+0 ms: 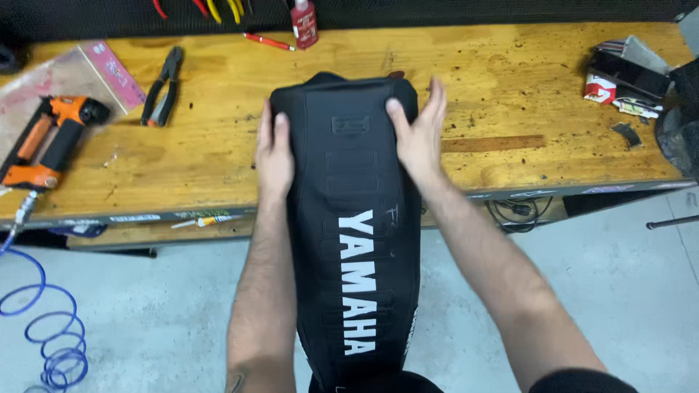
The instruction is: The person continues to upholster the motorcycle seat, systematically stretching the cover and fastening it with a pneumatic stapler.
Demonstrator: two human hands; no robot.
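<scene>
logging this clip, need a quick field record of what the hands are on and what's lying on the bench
left hand: flat on the left side of the black seat cover, thumb on top
right hand: pressing the right side near the far end, fingers spread
seat cover: lies lengthwise, far end on the wooden bench, near end hanging over the edge toward the person
left of the bench: orange air tool with a blue coiled hose, black pliers
far edge: red-capped bottle, red pen
right: small clutter, too unclear to name
</scene>
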